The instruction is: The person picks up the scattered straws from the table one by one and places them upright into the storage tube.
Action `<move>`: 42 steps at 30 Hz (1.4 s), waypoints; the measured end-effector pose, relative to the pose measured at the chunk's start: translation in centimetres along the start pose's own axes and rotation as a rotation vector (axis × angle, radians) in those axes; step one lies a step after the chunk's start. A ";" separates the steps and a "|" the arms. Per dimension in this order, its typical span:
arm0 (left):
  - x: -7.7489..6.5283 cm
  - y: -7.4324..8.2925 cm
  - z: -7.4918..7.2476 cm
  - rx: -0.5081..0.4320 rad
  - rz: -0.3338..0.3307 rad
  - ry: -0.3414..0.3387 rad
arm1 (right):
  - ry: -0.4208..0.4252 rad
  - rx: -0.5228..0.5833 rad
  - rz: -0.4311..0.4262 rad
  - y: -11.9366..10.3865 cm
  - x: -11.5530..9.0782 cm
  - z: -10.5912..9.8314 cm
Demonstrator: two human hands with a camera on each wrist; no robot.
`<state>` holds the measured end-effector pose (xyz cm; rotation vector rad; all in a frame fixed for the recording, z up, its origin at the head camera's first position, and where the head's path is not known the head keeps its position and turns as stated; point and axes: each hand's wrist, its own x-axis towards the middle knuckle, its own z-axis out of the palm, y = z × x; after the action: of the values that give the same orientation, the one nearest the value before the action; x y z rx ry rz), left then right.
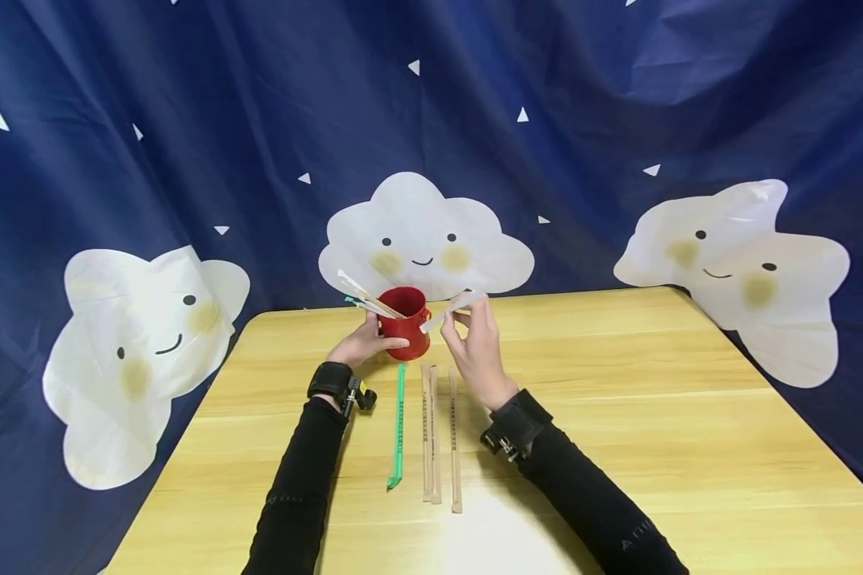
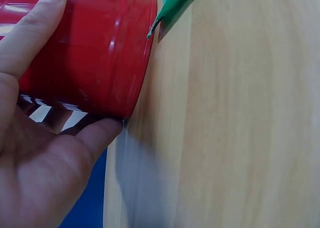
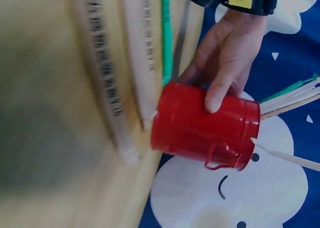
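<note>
A small red metal bucket (image 1: 408, 342) stands near the table's far edge. My left hand (image 1: 359, 345) holds it from the left, with the thumb (image 2: 37, 30) across its side. Several wrapped straws (image 1: 365, 297), in white, green and brown, lean out over the bucket's left rim. On the other side, my right hand (image 1: 478, 351) pinches a white-wrapped straw (image 1: 462, 302). That straw slants down to the bucket's right rim, by the small wire handle (image 3: 215, 158); whether its tip is inside, I cannot tell. The right hand itself does not show in the right wrist view.
In front of the bucket lie a green-wrapped straw (image 1: 399, 423), two brown paper-wrapped straws (image 1: 427, 439) side by side, and another brown-wrapped straw (image 1: 455, 447) to their right. A dark blue curtain (image 1: 582, 144) with smiling cloud shapes hangs behind the wooden table (image 1: 654, 415).
</note>
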<state>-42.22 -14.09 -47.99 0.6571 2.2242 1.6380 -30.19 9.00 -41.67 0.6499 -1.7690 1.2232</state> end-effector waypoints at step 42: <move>0.0 0.3 0.0 0.012 -0.067 0.017 | -0.417 -0.177 0.076 4.7 1.6 6.5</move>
<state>-42.15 -14.00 -47.73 0.5677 2.2448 1.6044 -36.98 4.89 -43.44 0.7800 -2.2361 1.0135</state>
